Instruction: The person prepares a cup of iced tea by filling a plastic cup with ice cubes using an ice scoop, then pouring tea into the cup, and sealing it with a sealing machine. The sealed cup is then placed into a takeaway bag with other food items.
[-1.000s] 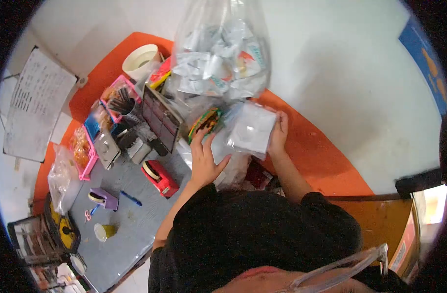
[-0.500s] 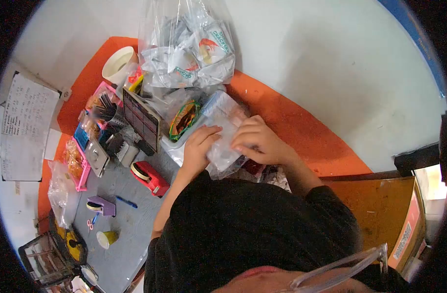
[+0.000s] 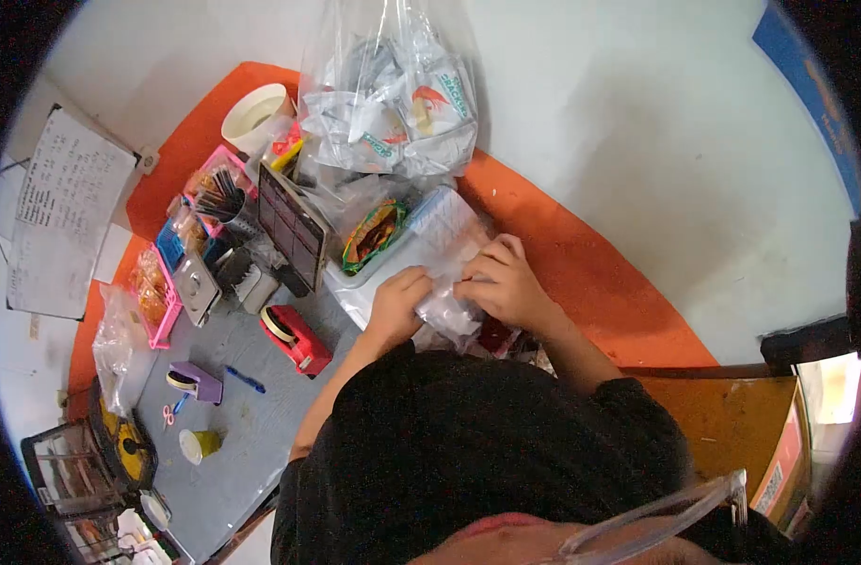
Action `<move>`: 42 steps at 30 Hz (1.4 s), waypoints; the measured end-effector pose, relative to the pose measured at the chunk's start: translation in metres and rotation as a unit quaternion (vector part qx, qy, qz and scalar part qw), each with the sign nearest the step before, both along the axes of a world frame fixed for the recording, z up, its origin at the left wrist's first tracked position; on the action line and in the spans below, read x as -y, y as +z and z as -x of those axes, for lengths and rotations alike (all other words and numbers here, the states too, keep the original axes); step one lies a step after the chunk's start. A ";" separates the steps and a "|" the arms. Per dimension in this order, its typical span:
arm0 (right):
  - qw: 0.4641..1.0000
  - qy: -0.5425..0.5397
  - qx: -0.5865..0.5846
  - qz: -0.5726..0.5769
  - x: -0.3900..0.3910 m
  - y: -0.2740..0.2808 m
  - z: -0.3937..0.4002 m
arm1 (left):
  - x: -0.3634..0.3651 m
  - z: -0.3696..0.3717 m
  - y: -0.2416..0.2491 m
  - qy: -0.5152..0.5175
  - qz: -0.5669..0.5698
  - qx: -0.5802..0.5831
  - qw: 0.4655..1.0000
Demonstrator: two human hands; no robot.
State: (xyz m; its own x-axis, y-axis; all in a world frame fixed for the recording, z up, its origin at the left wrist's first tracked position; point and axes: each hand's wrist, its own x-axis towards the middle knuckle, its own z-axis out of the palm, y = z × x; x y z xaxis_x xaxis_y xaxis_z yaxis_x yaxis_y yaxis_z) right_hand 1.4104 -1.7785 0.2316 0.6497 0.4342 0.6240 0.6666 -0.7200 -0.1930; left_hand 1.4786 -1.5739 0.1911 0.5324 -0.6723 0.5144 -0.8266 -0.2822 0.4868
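Note:
A clear plastic bag (image 3: 449, 313) is crumpled between my two hands, close in front of my chest. My left hand (image 3: 398, 303) pinches its left side with curled fingers. On the other side, my right hand (image 3: 507, 284) grips the plastic with bent fingers. Just beyond the hands lies a stack of flat clear bags (image 3: 443, 224) in a pale plastic container. A green and orange packet (image 3: 374, 237) rests open beside the stack. Something dark red (image 3: 494, 336) shows partly under the right hand; its kind is hidden.
A big clear bag of shrimp cracker packs (image 3: 402, 113) stands at the back. Left of my hands are a tablet-like screen (image 3: 292, 226) on a stand, a red tape dispenser (image 3: 296, 341), a purple tape dispenser (image 3: 195, 383), a pen (image 3: 246, 379) and a yellow-green cup (image 3: 201, 445).
The view has shifted slightly. Both hands stay on the clear bag; its plastic is more bunched between them, and the right hand's fingers have curled in a little.

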 end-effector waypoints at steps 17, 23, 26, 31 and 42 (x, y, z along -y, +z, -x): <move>0.797 -0.241 0.163 -0.529 0.106 0.012 0.093 | 0.060 -0.136 0.004 0.218 -0.357 0.061 0.906; 0.831 -0.238 -0.019 -0.501 0.011 -0.026 0.060 | 0.032 -0.046 0.092 0.083 -0.439 -0.219 0.867; 0.917 -0.143 -0.053 -0.369 -0.047 -0.016 0.044 | -0.004 0.012 0.073 -0.044 -0.308 -0.372 0.874; 0.940 0.090 -0.185 -0.271 -0.122 -0.028 0.030 | -0.070 0.065 0.055 0.060 0.277 -0.495 0.821; 0.891 0.217 -0.385 -0.104 -0.241 -0.027 0.012 | -0.314 0.156 0.053 0.210 0.056 -0.226 0.950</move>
State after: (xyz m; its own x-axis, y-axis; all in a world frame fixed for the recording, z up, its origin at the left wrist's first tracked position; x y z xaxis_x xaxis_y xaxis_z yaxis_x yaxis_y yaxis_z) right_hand 1.3988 -1.5377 0.2041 0.7187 0.6762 0.1618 0.4851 -0.3210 -0.8134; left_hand 1.3226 -1.2603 0.2438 0.9249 -0.3067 0.2247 -0.3518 -0.4663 0.8117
